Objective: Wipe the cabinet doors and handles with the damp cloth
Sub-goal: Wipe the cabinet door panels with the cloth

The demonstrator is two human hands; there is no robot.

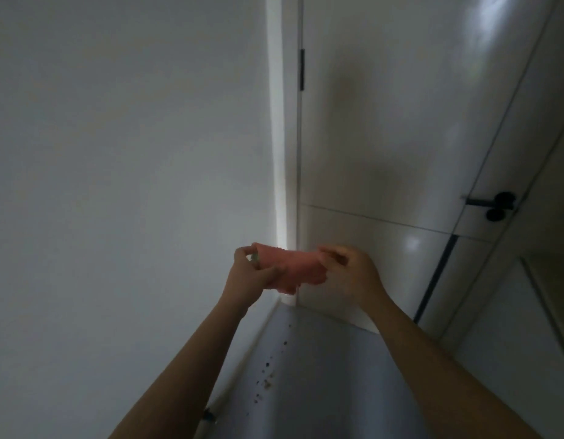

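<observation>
Both bare forearms reach up from the bottom edge toward the middle, and the 2 hands hold a pink cloth (290, 269) stretched between them in the air, just in front of the corner where a plain white wall (115, 153) meets a glossy white door (385, 122). The left hand (250, 274) pinches the cloth's end at 9 o'clock, thumb and fingers curled onto the fabric; the right hand (348, 274) pinches the opposite end at 3 o'clock in the same curled way. The cloth sags and bunches a little along its lower edge, at 6 o'clock of its own shape, and it touches neither wall nor door. A black hinge (303, 69) sits on the door's left edge, toward 12 o'clock from the cloth. A black lever handle (493, 204) with a round knob under it sits toward 2 o'clock from the right hand, well apart from it. Below the hands, at 6 o'clock, a grey floor (321, 375) carries a scatter of small dark specks (268, 372).
</observation>
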